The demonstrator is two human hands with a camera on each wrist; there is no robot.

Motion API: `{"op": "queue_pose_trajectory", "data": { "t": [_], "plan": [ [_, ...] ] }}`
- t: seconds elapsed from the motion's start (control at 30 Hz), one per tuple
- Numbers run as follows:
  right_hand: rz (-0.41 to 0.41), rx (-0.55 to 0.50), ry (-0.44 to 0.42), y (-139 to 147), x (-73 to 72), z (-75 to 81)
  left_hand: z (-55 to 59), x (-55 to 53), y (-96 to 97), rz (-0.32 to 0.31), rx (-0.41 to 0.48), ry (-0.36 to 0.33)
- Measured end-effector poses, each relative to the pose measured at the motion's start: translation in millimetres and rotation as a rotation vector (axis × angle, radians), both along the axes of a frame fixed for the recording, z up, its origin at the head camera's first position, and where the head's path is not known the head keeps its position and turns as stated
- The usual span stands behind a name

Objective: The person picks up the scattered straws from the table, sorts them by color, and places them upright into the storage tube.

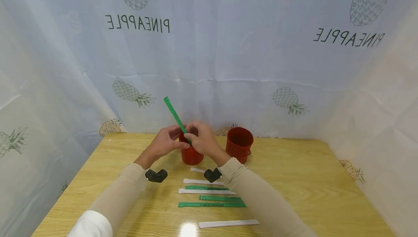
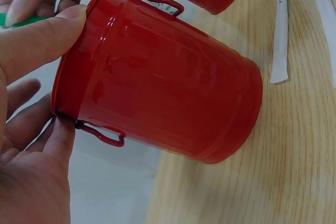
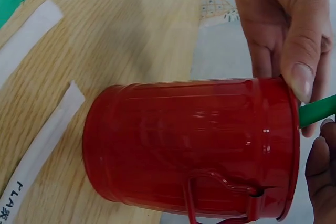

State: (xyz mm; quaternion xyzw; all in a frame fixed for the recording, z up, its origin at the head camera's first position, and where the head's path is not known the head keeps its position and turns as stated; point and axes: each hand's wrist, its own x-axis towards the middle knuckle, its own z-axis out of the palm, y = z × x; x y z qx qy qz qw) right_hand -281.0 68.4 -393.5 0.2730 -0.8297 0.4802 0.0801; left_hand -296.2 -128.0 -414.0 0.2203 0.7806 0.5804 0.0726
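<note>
My left hand (image 1: 162, 143) grips a small red metal bucket (image 1: 192, 156) at its rim, thumb on the near side and fingers on the far side. The bucket stands on the table and has small wire handles, as the left wrist view shows. My right hand (image 1: 205, 142) pinches a green paper-wrapped straw (image 1: 173, 111) over the bucket's mouth. The straw slants up to the left, and its lower end goes down past the rim. How deep it reaches is hidden by the bucket wall (image 3: 189, 145).
A second red bucket (image 1: 232, 150) stands just right of the first. Several green and white wrapped straws lie in front, among them a green straw (image 1: 209, 204) and a white straw (image 1: 225, 224). A pineapple-print curtain (image 1: 222, 59) hangs behind the wooden table (image 1: 294, 179).
</note>
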Motion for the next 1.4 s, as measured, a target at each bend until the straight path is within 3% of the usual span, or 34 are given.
{"op": "queue_pose_trajectory", "data": {
  "t": [0.33, 0.53, 0.87, 1.2, 1.4],
  "plan": [
    [0.013, 0.11, 0.027, -0.6, 3.9, -3.7, 2.2, 1.6, 0.0, 0.003, 0.002, 0.012],
    [-0.015, 0.125, -0.011, 1.4, 4.3, -4.2, -0.3, 0.2, 3.4, -0.014, 0.0, 0.034],
    [-0.013, 0.136, -0.003, 5.0, 4.1, -6.3, 1.6, 1.5, 0.5, -0.005, -0.005, 0.04],
    [-0.055, -0.013, -0.01, 40.8, 33.0, -12.7, 3.5, 0.5, -0.4, 0.029, -0.1, 0.066],
    [-0.069, -0.018, -0.025, 68.8, 56.4, -26.9, 1.9, -0.5, -0.9, 0.029, -0.095, 0.052]
  ]
}}
